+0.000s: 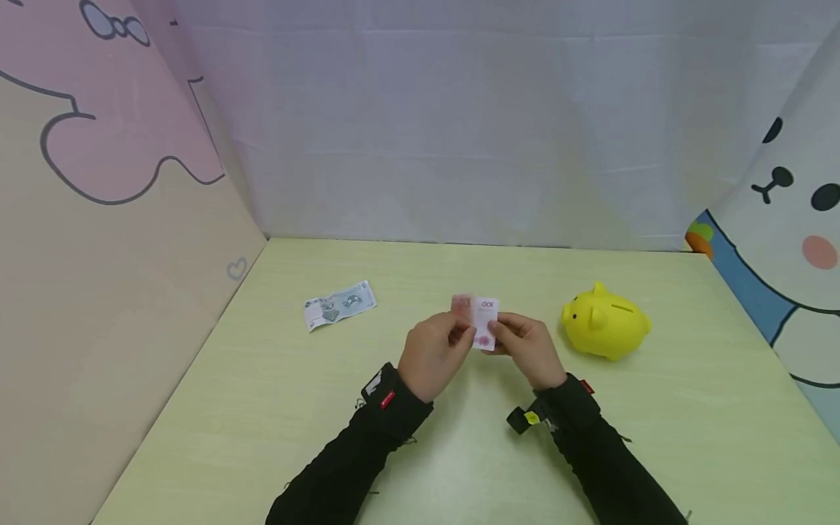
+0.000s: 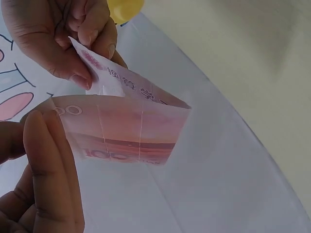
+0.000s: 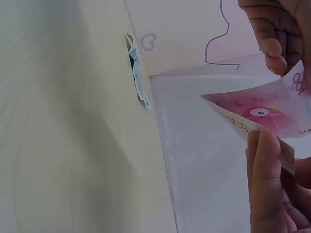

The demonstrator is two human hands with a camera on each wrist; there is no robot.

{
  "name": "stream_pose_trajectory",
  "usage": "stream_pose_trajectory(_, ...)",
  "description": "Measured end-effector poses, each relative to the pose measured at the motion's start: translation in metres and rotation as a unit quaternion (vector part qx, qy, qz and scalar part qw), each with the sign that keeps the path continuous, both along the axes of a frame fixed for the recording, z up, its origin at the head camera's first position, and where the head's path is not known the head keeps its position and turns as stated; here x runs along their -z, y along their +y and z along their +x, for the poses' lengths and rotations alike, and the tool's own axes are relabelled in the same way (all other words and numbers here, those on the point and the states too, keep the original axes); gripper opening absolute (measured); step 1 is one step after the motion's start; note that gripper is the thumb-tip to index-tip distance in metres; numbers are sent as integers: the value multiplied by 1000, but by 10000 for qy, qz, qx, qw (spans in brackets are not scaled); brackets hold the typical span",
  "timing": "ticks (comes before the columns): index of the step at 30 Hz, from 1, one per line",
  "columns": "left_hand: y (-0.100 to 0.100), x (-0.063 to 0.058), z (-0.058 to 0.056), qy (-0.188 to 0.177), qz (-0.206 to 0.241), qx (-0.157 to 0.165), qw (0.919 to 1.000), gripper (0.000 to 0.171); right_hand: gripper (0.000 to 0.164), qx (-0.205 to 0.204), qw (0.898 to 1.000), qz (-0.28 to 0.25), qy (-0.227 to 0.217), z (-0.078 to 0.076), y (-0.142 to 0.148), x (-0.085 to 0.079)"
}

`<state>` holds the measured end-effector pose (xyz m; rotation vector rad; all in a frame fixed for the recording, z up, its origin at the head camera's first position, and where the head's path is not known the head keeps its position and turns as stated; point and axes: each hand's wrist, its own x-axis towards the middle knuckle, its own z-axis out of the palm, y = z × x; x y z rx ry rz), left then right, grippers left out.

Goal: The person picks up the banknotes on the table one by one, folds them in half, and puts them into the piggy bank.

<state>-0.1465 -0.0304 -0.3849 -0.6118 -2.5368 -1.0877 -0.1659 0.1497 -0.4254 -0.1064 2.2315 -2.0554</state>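
Yellow piggy bank (image 1: 607, 324) twd tabletop's (image 1: 479, 467) far right corner, slot up — contents can't be seen. Pink note (image 1: 486, 321) held above mid tabletop, pinched by L grip (image 1: 436, 354) & R grip (image 1: 528, 351). L wrist cam shows its fold & landscape print — head view doesn't. Greenish note (image 1: 340, 305) nr far left corner.

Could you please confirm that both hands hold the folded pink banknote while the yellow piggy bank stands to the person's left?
Not quite: the yellow piggy bank stands to the person's right, as the head view shows. The left hand and right hand do both hold the folded pink banknote.
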Motion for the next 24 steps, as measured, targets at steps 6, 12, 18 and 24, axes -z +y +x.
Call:
stream_pose_trajectory(6,5,4,1,110,-244,30,9996,10,33,19,9999,-88,112,2,-4,0)
stream_pose_trajectory(12,11,9,-1,333,-406,-24,9986,10,31,-33,9999,-75,87,4,-7,-1)
stream_pose_trajectory(18,14,12,-1,452,-625,7,9970,9,30,-43,10000,-29,-53,4,-8,-1)
stream_pose_trajectory(24,16,14,1,488,-770,12,9958,12,32,-66,9999,-34,-78,4,-7,0)
